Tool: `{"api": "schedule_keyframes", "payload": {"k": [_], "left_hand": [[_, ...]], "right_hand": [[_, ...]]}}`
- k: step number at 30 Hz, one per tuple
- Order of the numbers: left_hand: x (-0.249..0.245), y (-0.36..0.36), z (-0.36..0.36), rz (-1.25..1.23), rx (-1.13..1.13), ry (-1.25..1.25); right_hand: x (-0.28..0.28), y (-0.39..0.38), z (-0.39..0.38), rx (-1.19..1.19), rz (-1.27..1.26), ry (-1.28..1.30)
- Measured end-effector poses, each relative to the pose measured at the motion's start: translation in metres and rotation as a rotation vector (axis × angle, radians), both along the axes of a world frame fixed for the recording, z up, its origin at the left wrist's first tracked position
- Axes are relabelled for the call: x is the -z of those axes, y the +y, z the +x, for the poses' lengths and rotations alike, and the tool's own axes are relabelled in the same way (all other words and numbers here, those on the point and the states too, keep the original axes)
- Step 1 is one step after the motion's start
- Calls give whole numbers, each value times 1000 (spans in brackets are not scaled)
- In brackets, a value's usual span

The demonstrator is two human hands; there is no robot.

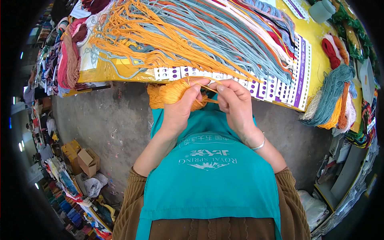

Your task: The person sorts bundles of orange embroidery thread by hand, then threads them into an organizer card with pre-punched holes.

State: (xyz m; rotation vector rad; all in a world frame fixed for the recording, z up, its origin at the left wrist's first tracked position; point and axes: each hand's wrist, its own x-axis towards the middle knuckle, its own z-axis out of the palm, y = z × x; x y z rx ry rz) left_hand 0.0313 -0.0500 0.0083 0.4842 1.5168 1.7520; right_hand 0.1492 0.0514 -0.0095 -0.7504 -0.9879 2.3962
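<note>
My left hand [181,107] is wrapped around a thick skein of orange-yellow thread [173,92], held just off the table's near edge. Loose loops of the skein hang behind and below my fingers. Close by on the right, my right hand [236,102] pinches a strand from the same skein between thumb and fingertips. The strand is drawn out between both hands. In front of them, long orange threads [172,44] lie across the table, converging toward white cards with punched holes and purple dots [266,91].
Grey-blue, rust and pink threads [224,36] cover the yellow table [320,80]. Skeins in teal [334,96] and other colours hang over its right edge. Red and brown skeins [70,60] hang at left. Cardboard boxes [88,161] stand on the concrete floor [108,120].
</note>
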Motion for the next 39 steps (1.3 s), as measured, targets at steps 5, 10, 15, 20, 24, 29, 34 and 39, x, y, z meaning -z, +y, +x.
{"api": "schedule_keyframes", "payload": {"k": [5, 10, 15, 20, 24, 29, 34, 39], "left_hand": [[1, -3, 0, -15, 39, 30], [0, -4, 4, -26, 13, 74], [1, -5, 6, -108, 28, 121], [11, -3, 1, 1, 86, -117], [11, -4, -3, 105, 147, -191], [7, -9, -16, 398, 139, -598], [-14, -33, -63, 671, 197, -895], [-63, -95, -132, 977, -36, -681]], "right_hand": [[-3, -11, -10, 15, 192, -19], [5, -12, -5, 27, 313, -131], [5, -11, -4, 118, 277, -140], [7, -5, 0, 63, -82, 53], [-2, -3, -2, 136, -372, 121], [-4, 14, 15, -90, -719, 354], [-12, 25, 52, -124, -116, 180], [-17, 49, 117, 310, 444, -116]]}}
